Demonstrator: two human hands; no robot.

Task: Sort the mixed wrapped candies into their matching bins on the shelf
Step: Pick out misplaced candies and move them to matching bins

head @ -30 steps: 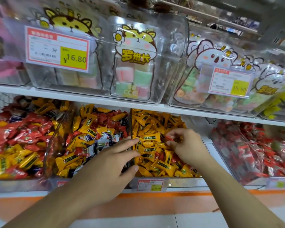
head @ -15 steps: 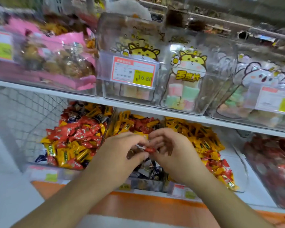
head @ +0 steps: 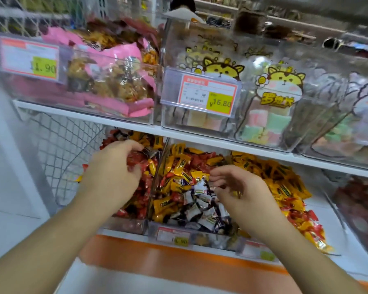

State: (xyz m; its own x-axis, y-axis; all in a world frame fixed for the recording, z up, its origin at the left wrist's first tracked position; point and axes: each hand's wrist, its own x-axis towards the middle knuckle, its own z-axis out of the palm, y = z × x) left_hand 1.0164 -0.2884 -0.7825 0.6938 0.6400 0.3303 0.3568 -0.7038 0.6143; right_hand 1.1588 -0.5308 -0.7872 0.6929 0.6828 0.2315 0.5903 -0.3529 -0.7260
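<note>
Three clear bins of wrapped candies stand on the lower shelf. The left bin (head: 125, 227) holds mostly red candies (head: 139, 200). In the middle bin (head: 208, 238) yellow candies (head: 179, 164), red ones and white-purple candies (head: 197, 211) are mixed. The right bin holds mainly yellow candies (head: 285, 181) with red ones at its front. My left hand (head: 113, 172) reaches into the left bin, fingers curled over the red candies; whether it holds one is hidden. My right hand (head: 238, 192) hovers over the middle bin with fingers loosely curled, nothing visible in it.
The upper shelf (head: 200, 139) overhangs the bins and carries clear boxes of marshmallows (head: 266, 119) and pink snack packs (head: 119, 85). A wire mesh panel (head: 60, 153) closes the left side. Another bin of red candies (head: 361, 206) sits far right. An orange strip (head: 157, 255) edges the lower shelf.
The view has swung left. My hands met over the middle bin with a red candy between them, then parted: the left went into the left bin, the right stayed over the middle bin.
</note>
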